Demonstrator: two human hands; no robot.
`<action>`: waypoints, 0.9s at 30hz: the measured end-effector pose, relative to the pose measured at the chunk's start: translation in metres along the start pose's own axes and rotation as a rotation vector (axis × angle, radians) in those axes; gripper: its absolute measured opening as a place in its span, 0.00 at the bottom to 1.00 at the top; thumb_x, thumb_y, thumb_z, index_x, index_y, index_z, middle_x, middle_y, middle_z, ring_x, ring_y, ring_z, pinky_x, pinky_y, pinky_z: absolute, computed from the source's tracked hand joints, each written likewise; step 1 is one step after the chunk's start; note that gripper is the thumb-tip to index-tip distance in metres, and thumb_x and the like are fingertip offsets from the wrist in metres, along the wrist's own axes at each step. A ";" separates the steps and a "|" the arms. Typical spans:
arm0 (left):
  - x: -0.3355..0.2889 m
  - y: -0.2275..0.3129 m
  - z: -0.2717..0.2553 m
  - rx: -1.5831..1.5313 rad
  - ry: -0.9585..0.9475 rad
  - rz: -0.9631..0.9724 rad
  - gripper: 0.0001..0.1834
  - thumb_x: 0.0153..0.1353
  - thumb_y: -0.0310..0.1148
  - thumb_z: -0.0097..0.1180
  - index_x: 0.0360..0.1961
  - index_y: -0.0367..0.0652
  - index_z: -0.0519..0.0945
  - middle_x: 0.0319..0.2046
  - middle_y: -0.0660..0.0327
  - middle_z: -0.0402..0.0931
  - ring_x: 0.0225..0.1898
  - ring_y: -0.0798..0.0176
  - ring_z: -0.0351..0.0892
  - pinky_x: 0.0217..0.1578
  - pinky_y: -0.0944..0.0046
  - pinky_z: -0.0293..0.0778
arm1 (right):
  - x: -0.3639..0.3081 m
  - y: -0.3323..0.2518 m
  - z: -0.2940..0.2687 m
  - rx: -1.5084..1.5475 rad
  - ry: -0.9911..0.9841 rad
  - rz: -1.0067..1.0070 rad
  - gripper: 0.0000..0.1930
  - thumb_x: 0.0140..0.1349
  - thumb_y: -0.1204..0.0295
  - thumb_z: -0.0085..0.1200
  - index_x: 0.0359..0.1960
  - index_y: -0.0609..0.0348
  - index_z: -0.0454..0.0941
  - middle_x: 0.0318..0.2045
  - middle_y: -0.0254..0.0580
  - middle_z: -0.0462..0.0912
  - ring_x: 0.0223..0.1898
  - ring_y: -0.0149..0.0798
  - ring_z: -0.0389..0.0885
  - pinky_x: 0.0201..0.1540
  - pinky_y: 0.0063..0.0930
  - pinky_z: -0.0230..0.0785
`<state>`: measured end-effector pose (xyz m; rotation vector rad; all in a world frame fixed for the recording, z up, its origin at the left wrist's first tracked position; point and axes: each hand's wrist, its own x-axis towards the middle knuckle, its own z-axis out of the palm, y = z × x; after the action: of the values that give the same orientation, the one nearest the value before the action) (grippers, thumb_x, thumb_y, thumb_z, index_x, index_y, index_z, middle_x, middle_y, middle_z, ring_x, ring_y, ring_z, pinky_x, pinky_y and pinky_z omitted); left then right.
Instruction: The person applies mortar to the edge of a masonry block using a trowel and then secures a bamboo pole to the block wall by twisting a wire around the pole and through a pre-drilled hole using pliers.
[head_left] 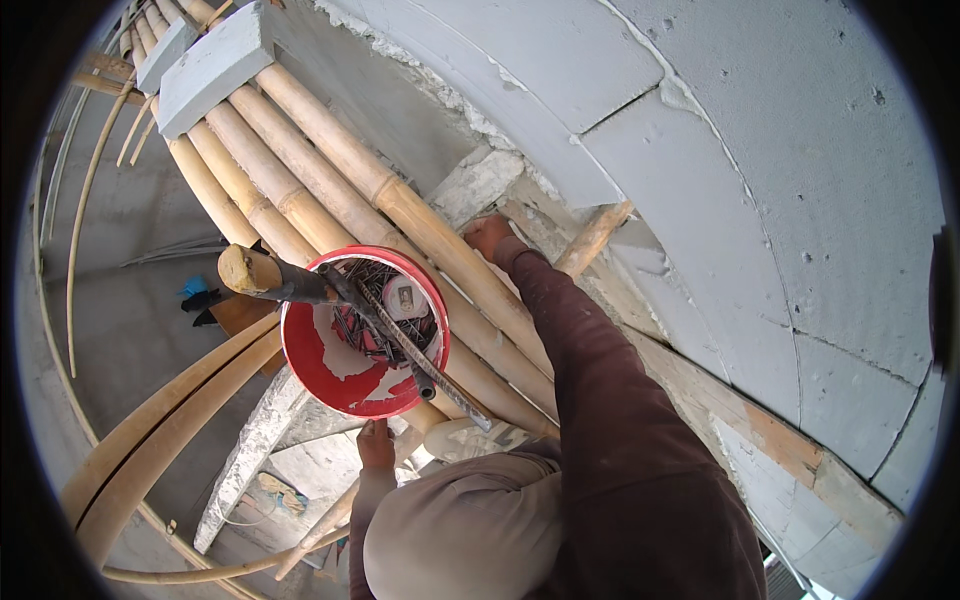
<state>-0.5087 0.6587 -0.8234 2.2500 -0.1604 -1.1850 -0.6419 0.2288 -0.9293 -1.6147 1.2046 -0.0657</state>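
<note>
My right hand [488, 236] rests at the rough concrete ledge beside the block wall, its fingers curled closed; whatever they may hold is hidden. Just below the bucket's near rim is my left hand [376, 445], closed, with its grip too hidden to make out. Between the hands a red bucket [305, 350] sits on the bamboo poles [300, 205]. Inside it lie many dark nails [370, 275], a roundish white-and-red tape measure [404, 298] and a ribbed steel bar [420, 350] that sticks out over the rim. A thick tool with a wooden end [250, 270] leans out on the left.
Grey block wall [720, 200] rises along the right. Two light blocks [215, 75] lie across the poles' far end. A short wooden stub [593, 238] juts from the wall base. Split bamboo strips [170, 430] bend up at left, above a lower grey floor [130, 240].
</note>
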 end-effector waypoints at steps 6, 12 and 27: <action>-0.003 0.037 0.022 -0.440 0.052 -0.364 0.18 0.66 0.47 0.50 0.24 0.47 0.72 0.14 0.71 0.58 0.11 0.75 0.54 0.12 0.71 0.48 | -0.008 -0.022 -0.068 -0.193 0.128 -0.005 0.11 0.55 0.63 0.60 0.30 0.60 0.85 0.30 0.50 0.85 0.35 0.46 0.84 0.43 0.37 0.75; 0.019 -0.005 0.037 -0.340 0.073 -0.305 0.13 0.65 0.42 0.48 0.31 0.47 0.78 0.17 0.69 0.63 0.10 0.74 0.56 0.10 0.69 0.48 | -0.013 -0.033 -0.068 -0.351 0.224 -0.039 0.12 0.58 0.64 0.56 0.36 0.60 0.83 0.37 0.54 0.84 0.41 0.57 0.82 0.48 0.46 0.74; 0.014 -0.024 0.026 0.419 0.038 0.282 0.08 0.54 0.20 0.49 0.35 0.39 0.77 0.19 0.54 0.73 0.20 0.53 0.76 0.22 0.53 0.70 | 0.024 -0.100 -0.083 -0.967 -0.153 -0.045 0.14 0.61 0.71 0.49 0.45 0.59 0.83 0.45 0.53 0.84 0.47 0.52 0.83 0.49 0.43 0.76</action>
<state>-0.5247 0.6621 -0.8584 2.4930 -0.7461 -1.0256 -0.6123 0.1455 -0.8304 -2.4093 1.1356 0.6978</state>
